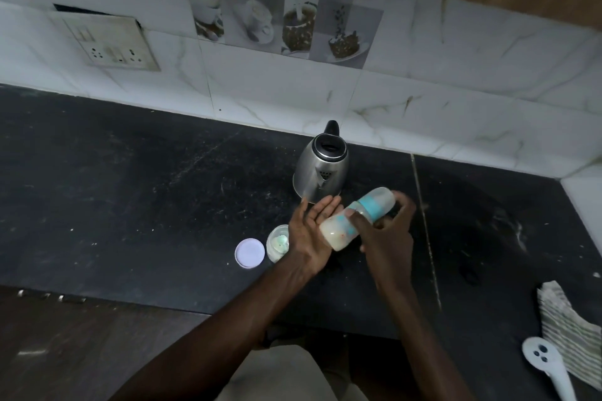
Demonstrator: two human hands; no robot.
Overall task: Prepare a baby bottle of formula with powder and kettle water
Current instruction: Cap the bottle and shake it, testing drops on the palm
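Observation:
My right hand [387, 231] grips a baby bottle [355, 218] around its blue collar, tilted almost flat, capped end pointing up and right. Milky white liquid fills the bottle's lower part. My left hand [309, 231] is held flat and open, palm up, touching the base of the bottle. A steel kettle [321, 169] with a black rim stands just behind both hands, lid open. Left of my left hand stands an open powder container [277, 242], with its round white lid [250, 252] lying flat beside it.
Everything sits on a dark stone counter [146, 198] against a white tiled wall. A socket panel [110, 42] is on the wall at the left. A folded striped cloth [566, 335] and a white utensil [547, 365] lie at the front right.

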